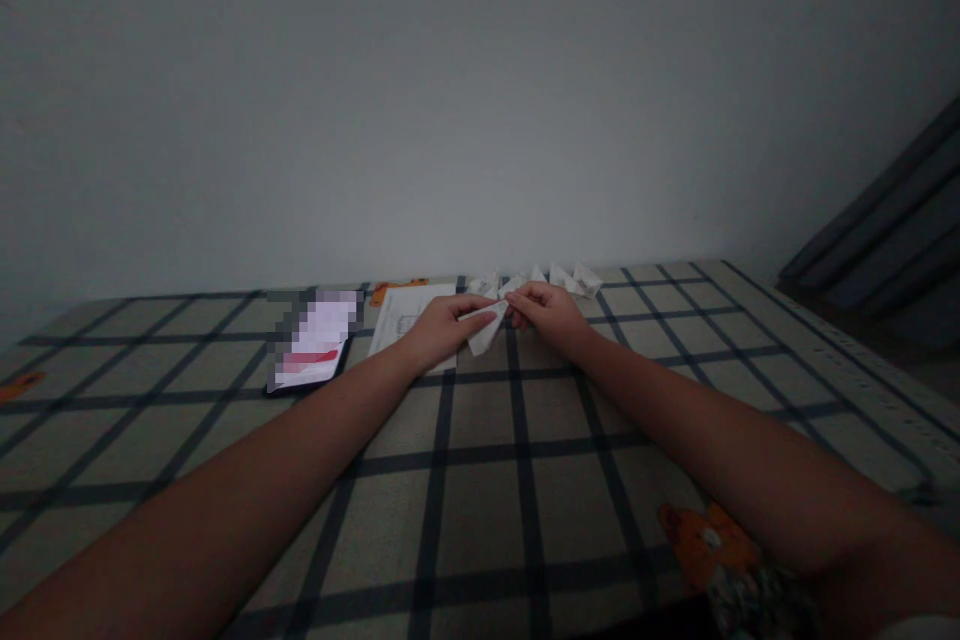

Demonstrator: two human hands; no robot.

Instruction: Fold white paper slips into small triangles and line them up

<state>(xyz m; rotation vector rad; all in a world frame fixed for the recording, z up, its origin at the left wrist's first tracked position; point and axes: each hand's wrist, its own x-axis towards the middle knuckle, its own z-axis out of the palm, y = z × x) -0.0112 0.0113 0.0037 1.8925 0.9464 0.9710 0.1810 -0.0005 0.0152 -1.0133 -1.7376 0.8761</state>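
Between my hands is a piece of folded white paper (486, 332), narrow at its upper right and wider toward its lower left. My left hand (444, 328) grips it from the left, with the thumb lying across its face. At the pointed end, my right hand (551, 312) pinches the paper between thumb and fingers. Just behind my hands, several folded paper pieces (576, 279) stand in a row on the checked cloth. Printed sheets of paper (401, 318) lie flat beside my left hand, partly hidden by it.
A tablet or large phone (313, 345) with a lit, blurred screen lies to the left. The checked cloth (480, 500) with orange bear patterns covers the surface. A pale wall (480, 100) rises behind it, and a dark curtain (892, 210) hangs at the right.
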